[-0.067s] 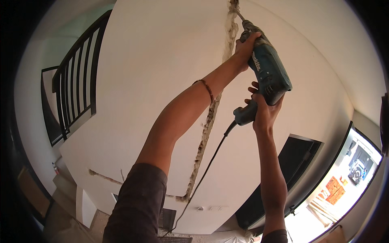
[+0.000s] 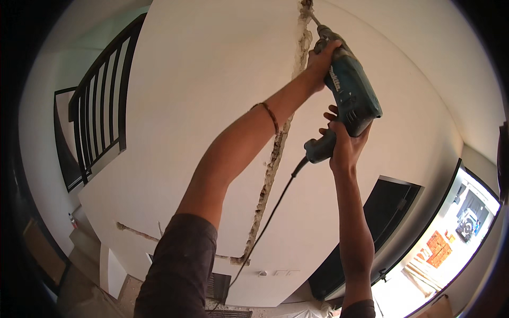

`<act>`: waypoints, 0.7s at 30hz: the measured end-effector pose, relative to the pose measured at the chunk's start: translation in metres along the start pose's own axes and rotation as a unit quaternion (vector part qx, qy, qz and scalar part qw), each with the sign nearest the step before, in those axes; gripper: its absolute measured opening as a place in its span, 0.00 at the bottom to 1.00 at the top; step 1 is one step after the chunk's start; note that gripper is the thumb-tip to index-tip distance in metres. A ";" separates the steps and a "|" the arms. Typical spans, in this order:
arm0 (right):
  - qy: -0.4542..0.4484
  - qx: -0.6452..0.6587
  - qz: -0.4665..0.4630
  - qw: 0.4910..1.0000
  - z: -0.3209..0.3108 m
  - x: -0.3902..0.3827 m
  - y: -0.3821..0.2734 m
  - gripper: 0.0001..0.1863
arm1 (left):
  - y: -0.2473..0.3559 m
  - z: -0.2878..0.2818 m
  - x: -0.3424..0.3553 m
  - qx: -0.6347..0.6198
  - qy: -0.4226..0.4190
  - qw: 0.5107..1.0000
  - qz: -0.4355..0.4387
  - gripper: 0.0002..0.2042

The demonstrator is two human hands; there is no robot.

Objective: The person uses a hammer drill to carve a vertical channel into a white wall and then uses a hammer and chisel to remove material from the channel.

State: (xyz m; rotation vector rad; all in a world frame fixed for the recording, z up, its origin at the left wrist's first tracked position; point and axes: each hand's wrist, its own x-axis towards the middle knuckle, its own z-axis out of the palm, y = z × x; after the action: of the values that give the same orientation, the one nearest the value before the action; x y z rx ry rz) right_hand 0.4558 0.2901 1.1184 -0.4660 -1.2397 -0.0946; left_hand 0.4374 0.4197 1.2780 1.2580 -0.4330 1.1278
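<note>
A teal and black hammer drill (image 2: 354, 95) is raised high, its bit (image 2: 315, 19) slanting up to the top of a rough groove (image 2: 277, 151) cut in the white wall. My left hand (image 2: 321, 62) grips the drill's front end, just behind the chuck. Lower down, my right hand (image 2: 349, 144) is wrapped about the rear handle, with some fingertips showing on its left side. From the handle a black power cord (image 2: 270, 217) hangs toward the floor. The bit's very tip is hard to make out against the broken plaster.
A dark stair railing (image 2: 101, 100) stands at the left. Shorter grooves (image 2: 137, 231) mark the lower wall, near a small wall fitting (image 2: 262, 273). At the right are a dark door (image 2: 389, 209) and a bright opening with stacked bricks (image 2: 439, 249) outside. Plastic sheeting (image 2: 313, 310) lies below.
The drill's handle and my right hand have shifted very slightly left. The lower cord has swung a little. Both hands keep their hold.
</note>
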 end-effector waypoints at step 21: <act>0.008 -0.048 -0.015 0.999 0.037 0.039 -0.043 0.31 | 0.066 0.022 0.015 0.047 -0.082 0.995 -0.019 0.23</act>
State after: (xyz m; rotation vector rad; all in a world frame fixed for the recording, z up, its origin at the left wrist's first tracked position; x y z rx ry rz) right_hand 0.4224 0.2725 1.1759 -0.5285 -1.2310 -0.1837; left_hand 0.3947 0.3997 1.3320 1.4423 -0.4824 1.0265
